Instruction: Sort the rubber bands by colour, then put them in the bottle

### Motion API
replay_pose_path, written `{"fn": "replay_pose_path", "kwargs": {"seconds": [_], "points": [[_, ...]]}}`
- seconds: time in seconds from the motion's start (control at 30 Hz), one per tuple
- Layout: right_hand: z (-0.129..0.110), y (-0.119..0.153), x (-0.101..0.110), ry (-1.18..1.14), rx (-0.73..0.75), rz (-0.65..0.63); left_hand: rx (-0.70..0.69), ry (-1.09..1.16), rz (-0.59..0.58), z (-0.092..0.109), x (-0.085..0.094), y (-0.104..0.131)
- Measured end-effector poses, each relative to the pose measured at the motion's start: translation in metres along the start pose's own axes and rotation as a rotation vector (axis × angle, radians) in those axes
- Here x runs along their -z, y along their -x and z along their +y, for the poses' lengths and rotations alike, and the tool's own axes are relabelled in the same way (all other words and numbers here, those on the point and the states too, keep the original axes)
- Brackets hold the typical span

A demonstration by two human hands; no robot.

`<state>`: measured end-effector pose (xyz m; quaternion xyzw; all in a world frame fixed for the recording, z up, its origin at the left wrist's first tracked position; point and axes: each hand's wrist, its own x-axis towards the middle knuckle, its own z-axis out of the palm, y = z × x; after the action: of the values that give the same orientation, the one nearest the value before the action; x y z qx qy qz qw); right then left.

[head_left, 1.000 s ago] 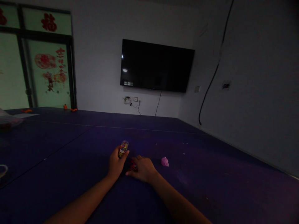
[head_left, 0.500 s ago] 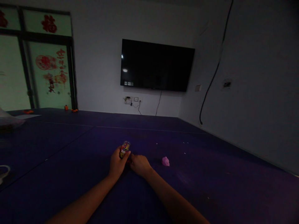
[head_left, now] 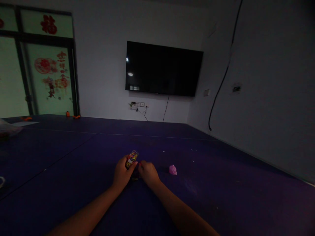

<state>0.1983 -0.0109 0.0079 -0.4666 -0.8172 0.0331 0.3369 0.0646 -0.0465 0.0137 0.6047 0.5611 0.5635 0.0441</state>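
Note:
My left hand (head_left: pixel 122 170) is wrapped round a small clear jar (head_left: pixel 132 158) with a colourful yellow and red label, tilted to the right. Close beside it, my right hand (head_left: pixel 148 172) is closed in a pinch. A bit of red shows at its fingertips, too small to name. Beneath the hands, something small and dark with yellowish specks (head_left: pixel 135 178) lies on the purple surface, partly hidden. To the right of my right hand sits a small pink object (head_left: pixel 172 169) with a crumpled-looking top.
The purple surface (head_left: pixel 98 209) runs to the walls, with small white scraps on it. Orange objects (head_left: pixel 76 116) and a clear plastic bag (head_left: pixel 8 127) lie at the far left. A television (head_left: pixel 163 70) and a hanging black cable (head_left: pixel 222 82) are on the walls.
My right hand has risen slightly, fingertips now higher beside the jar. The small dark thing beneath the hands shows more. The whole view has shifted slightly.

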Motion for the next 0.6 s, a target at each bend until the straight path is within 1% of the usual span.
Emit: {"fn": "replay_pose_path", "kwargs": {"seconds": [0.1, 0.17, 0.2, 0.27, 0.37, 0.47, 0.6], "points": [[0.006, -0.002, -0.003, -0.356, -0.078, 0.253, -0.072, -0.098, -0.028, 0.001, 0.000, 0.001], [0.006, -0.003, -0.004, -0.547, -0.120, 0.358, -0.118, -0.187, -0.072, 0.003, 0.001, 0.003], [0.006, -0.004, -0.005, -0.621, -0.143, 0.389, -0.136, -0.230, -0.101, 0.004, 0.001, 0.004], [0.006, -0.005, -0.006, -0.736, -0.200, 0.417, -0.158, -0.308, -0.150, 0.007, 0.002, 0.005], [0.008, -0.007, -0.010, -0.828, -0.283, 0.408, -0.168, -0.390, -0.201, 0.011, 0.003, 0.006], [0.011, -0.008, -0.013, -0.850, -0.318, 0.412, -0.185, -0.415, -0.246, 0.012, 0.004, 0.006], [0.014, -0.010, -0.014, -0.843, -0.322, 0.434, -0.205, -0.429, -0.279, 0.013, 0.003, 0.007]]}}
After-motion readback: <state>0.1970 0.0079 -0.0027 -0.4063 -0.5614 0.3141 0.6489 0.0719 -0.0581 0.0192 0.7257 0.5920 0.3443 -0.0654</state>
